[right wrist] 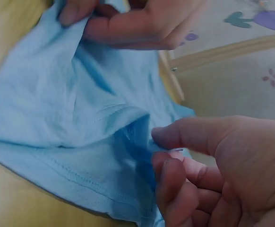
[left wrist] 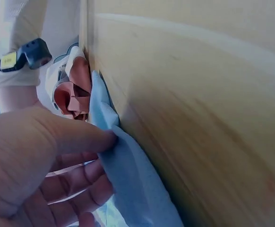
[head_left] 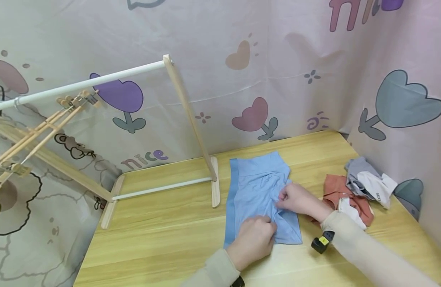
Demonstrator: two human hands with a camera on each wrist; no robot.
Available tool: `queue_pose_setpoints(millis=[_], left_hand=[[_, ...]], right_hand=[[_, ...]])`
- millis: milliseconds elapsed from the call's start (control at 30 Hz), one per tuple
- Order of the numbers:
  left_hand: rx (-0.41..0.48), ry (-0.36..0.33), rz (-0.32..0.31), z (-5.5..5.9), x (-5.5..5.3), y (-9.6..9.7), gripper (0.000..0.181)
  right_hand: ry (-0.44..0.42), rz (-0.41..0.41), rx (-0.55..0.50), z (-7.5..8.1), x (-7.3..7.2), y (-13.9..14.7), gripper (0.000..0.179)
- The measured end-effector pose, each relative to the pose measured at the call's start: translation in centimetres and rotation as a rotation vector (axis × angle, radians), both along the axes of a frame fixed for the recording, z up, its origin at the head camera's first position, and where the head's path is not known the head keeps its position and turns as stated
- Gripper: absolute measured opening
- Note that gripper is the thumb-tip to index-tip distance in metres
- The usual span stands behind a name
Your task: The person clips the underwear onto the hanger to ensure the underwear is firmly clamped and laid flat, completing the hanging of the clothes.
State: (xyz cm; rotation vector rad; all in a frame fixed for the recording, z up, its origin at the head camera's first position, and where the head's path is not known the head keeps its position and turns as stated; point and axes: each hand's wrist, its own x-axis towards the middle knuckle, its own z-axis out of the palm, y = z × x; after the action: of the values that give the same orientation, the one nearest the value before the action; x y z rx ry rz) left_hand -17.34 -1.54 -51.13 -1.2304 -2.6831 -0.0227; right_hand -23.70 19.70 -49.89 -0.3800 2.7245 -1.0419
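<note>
on the table point(head_left: 152, 243), both hands point(head_left: 252, 239) point(head_left: 301, 199) pinch blue shorts point(head_left: 256, 191).

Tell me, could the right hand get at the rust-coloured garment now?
Probably yes: the rust-coloured garment lies close by, only partly covered. However, the right hand pinches the blue boxer briefs, so it would likely release them first.

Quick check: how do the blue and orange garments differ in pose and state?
The blue garment lies mostly spread out; the orange garment is bunched up. The left hand and right hand pinch the blue garment; neither holds the orange garment. Both garments lie on the table.
</note>
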Motion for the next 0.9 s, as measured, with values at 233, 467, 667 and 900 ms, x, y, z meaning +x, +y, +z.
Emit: queue_pose_setpoints(millis=[233,467,667,900], left_hand=[[0.091,-0.009,-0.084,1.3,1.4,-1.0,0.020],[0.070,-0.103,-0.196,1.9,2.7,-1.7,0.021],[0.056,-0.213,-0.240,2.1,2.5,-2.0,0.024],[0.079,-0.155,-0.165,2.3,0.5,-1.0,0.012]], right_hand=[[-0.059,0.053,-0.145,1.5,3.1,1.9,0.036],[-0.169,0.104,-0.133,1.1,5.2,3.2,0.040],[-0.180,0.056,-0.045,1.4,4.4,4.2,0.032],[-0.083,-0.095,0.071,1.3,-1.4,5.2,0.015]])
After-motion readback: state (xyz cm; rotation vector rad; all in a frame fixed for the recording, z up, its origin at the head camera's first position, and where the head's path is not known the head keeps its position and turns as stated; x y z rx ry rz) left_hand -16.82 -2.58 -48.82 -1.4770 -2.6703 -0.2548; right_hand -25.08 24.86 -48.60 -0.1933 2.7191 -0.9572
